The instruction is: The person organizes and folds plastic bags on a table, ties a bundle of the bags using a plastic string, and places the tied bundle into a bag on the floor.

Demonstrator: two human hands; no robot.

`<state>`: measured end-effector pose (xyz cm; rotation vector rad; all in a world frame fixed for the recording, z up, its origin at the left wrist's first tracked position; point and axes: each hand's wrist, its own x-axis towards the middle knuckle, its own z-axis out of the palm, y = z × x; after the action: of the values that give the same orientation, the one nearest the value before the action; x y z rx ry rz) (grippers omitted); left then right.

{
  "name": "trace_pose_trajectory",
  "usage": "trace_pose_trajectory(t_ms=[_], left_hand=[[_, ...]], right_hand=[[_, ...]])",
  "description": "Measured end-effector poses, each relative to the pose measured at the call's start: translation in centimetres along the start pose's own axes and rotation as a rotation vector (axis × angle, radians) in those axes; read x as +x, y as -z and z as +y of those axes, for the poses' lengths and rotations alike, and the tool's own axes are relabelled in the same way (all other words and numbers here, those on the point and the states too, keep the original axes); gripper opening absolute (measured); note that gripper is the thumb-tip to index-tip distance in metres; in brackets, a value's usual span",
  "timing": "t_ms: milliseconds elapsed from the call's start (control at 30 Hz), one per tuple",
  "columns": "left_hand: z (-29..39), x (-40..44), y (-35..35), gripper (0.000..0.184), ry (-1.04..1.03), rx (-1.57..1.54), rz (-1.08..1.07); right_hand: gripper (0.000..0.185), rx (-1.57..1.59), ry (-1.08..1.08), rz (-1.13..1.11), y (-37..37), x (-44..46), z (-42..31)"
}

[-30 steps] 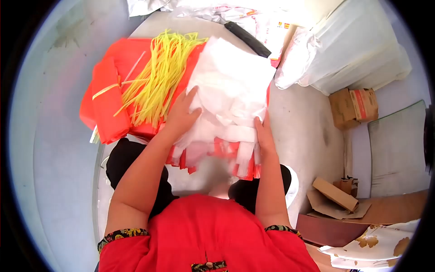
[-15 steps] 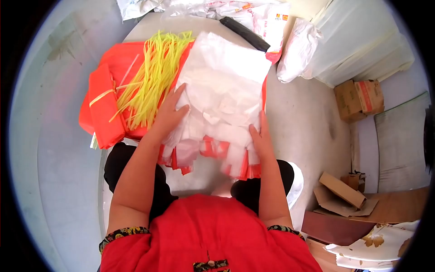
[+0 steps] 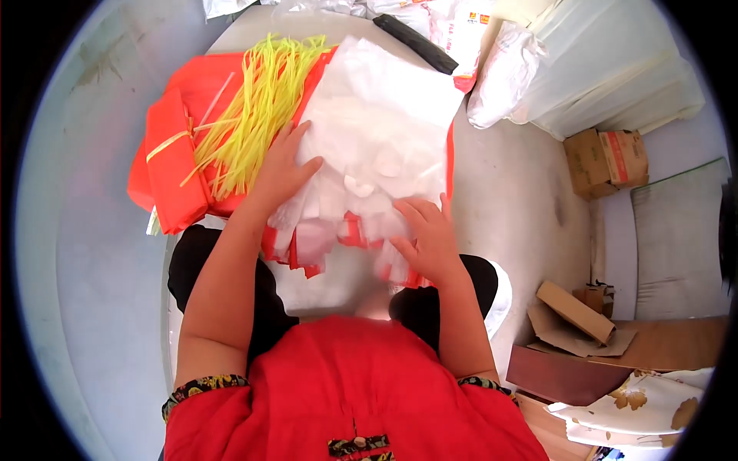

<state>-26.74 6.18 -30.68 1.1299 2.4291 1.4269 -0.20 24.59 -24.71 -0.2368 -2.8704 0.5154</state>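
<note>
A stack of white, thin plastic bags (image 3: 377,115) lies in front of me over red material, its handle ends toward my lap. My left hand (image 3: 286,170) rests along the stack's left edge, fingers spread. Over the lower right of the stack is my right hand (image 3: 427,234), fingers apart and lying across the bag handles. Neither hand grips anything. Yellow plastic strips (image 3: 257,115) lie in a loose bunch left of the white bags, on a pile of red bags (image 3: 207,77). A folded red bundle (image 3: 173,165) tied with a yellow strip is at the far left.
A black roll (image 3: 415,44) and white printed sacks (image 3: 461,38) lie beyond the stack. A white wrapped bundle (image 3: 505,74) is at the right. Cardboard boxes (image 3: 607,163) stand by the right wall, with opened cardboard (image 3: 576,319) lower down near a patterned cloth (image 3: 634,407).
My right hand has moved from the stack's right edge inward onto the bag handles. My left hand stays at the left edge. The whole view has shifted slightly.
</note>
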Motion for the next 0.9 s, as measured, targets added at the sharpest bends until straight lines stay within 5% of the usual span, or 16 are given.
trace_pose_trajectory(t_ms=[367,567,667,900], left_hand=[[1.2,-0.3,0.2,0.068,0.002,0.129,-0.038],[2.1,-1.2,0.0,0.067,-0.023,0.243,-0.056],[1.8,-1.6,0.5,0.067,-0.013,0.249,-0.075],[2.7,-1.8,1.8,0.066,-0.193,0.124,0.262]], right_hand=[[0.035,0.009,-0.236,-0.031,2.2,-5.5,2.3],[0.024,0.073,-0.088,0.266,1.9,-5.0,1.3],[0.026,-0.138,-0.105,-0.050,1.7,-4.1,0.4],[0.027,0.104,-0.103,0.260,3.7,-3.2,-2.5]])
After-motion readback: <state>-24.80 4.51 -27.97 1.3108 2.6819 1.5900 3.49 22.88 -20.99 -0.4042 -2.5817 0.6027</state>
